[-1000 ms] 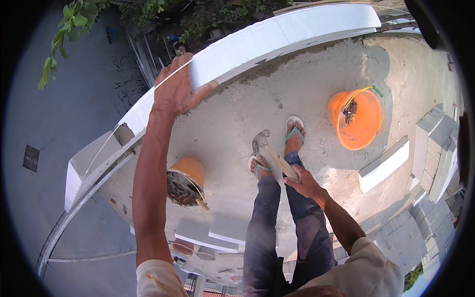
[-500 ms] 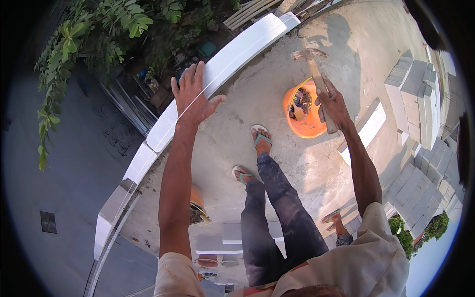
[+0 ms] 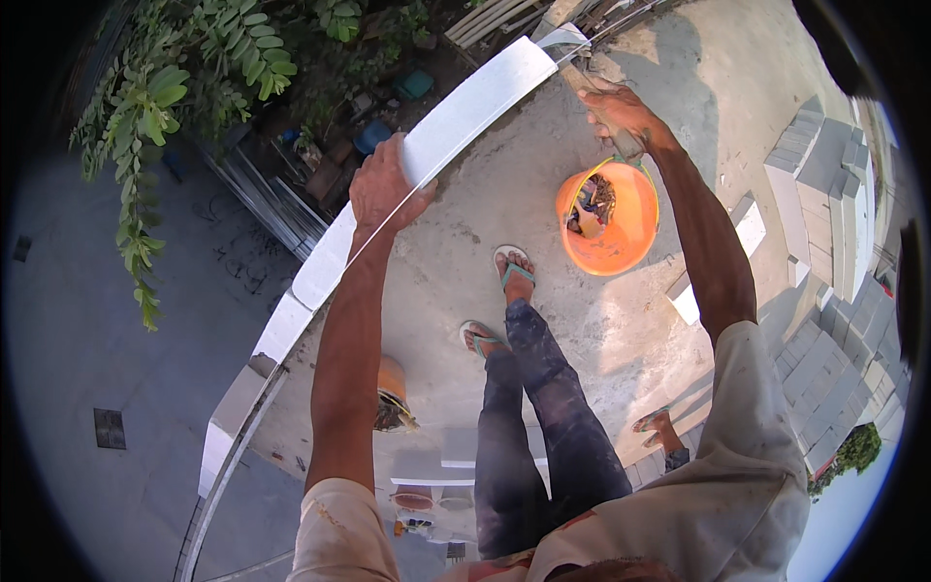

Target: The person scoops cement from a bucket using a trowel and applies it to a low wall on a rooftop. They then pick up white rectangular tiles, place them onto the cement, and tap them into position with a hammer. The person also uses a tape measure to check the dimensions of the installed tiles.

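Observation:
A row of white blocks (image 3: 485,92) runs along the top of a low wall. My left hand (image 3: 385,186) is closed over one block, fingers curled over its far side and thumb on the near side. A thin white string stretches along the row and passes over this hand. My right hand (image 3: 623,109) is wrapped around the wooden handle of a hammer (image 3: 628,145). The hammer's head end is at the far end of the block, where I cannot tell whether it touches. Just below my right hand stands an orange bucket (image 3: 630,228) with rubble-like bits inside.
Stacks of pale blocks (image 3: 819,184) stand at the right, and a single white block (image 3: 750,228) lies nearer. Another orange bucket (image 3: 392,376) sits beside my left forearm. Leafy branches (image 3: 145,107) hang beyond the wall. Another person's foot (image 3: 659,425) shows at lower right.
My right hand has swung the hammer up and left, from above the bucket to the block's far end. My left hand has gone from spread fingers to curled over the block.

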Tool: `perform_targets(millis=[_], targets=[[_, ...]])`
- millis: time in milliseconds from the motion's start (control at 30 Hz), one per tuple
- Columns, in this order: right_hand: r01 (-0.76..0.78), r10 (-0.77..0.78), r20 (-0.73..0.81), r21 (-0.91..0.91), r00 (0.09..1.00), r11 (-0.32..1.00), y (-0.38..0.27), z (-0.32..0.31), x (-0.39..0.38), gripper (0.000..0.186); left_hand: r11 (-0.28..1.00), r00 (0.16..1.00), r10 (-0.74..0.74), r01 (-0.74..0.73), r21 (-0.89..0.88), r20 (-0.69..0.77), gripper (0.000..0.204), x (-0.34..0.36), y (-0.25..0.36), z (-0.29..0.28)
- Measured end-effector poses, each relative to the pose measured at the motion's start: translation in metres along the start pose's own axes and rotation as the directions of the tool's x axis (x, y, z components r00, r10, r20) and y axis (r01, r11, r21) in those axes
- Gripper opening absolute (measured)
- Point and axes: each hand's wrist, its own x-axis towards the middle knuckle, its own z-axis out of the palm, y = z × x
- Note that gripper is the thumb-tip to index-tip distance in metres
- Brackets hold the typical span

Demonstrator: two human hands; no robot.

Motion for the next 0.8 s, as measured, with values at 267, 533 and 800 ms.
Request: perform_targets(millis=[267, 533, 800], targets=[[0.032, -0.033, -0.05, -0.02, 0.998, 0.999, 0.01, -0.009, 0.01, 0.053, 1.0, 0.999, 0.025, -0.024, 0.004, -0.048, 0.087, 0.0, -0.004, 0.007], [0.009, -0.011, -0.087, -0.018, 0.996, 1.0, 0.005, -0.003, -0.002, 0.061, 1.0, 0.999, 0.018, -0.018, 0.001, -0.028, 0.09, -0.001, 0.0, 0.006], [0.021, -0.024, -0.026, -0.087, 0.999, 0.996, -0.002, -0.014, -0.003, 0.073, 0.999, 0.987, 0.051, -0.051, 0.007, -0.15, 0.088, -0.002, -0.001, 0.011]])
